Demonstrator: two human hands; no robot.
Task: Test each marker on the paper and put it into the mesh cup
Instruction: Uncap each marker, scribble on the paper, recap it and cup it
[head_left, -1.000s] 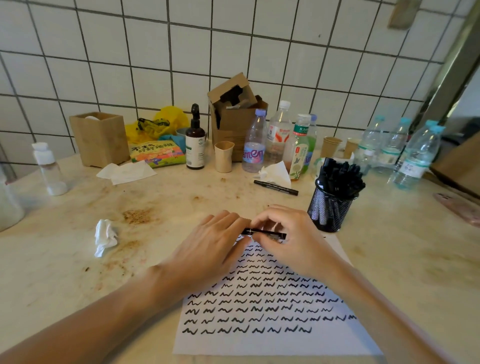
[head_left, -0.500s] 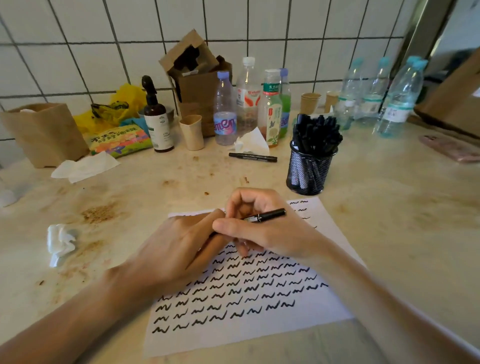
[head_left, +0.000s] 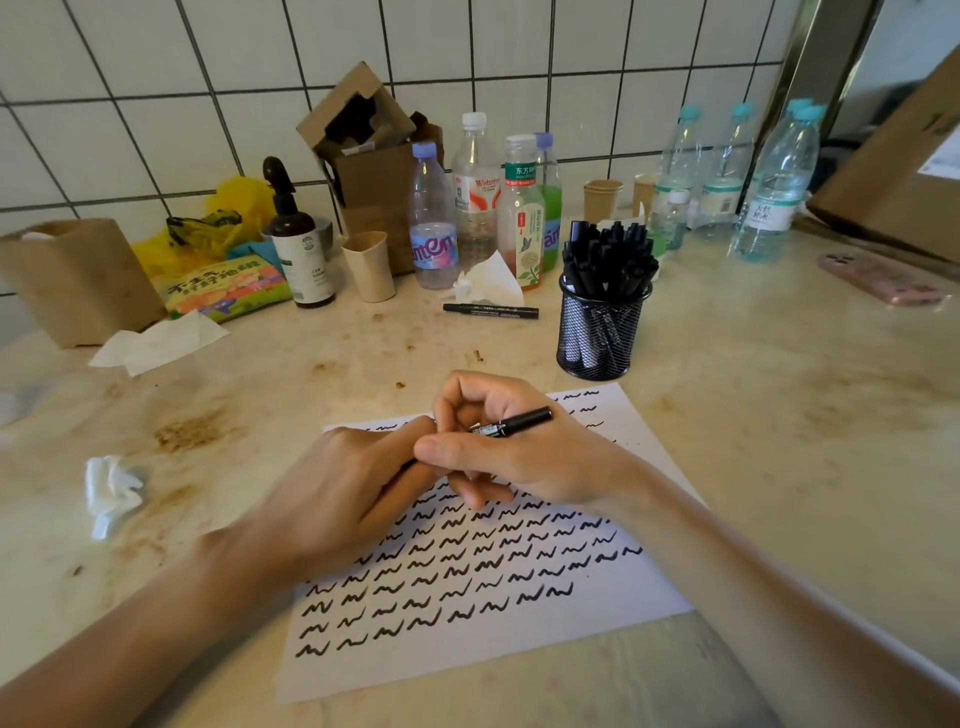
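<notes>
Over the paper (head_left: 467, 649), the right hand (head_left: 524, 457) has its grip closed on a marker (head_left: 514, 422); the left hand (head_left: 343, 499) pinches its hidden end. Light, stiff and smooth, it is likely best held mid-barrel.

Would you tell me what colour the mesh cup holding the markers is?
Black: the mesh cup is black wire mesh, seen clearly in the head view.

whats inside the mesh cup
The mesh cup is packed with black markers standing upright, their ends sticking out above the rim. Through the mesh the barrels show dimly; the cup's bottom and the exact count are hidden.
</notes>
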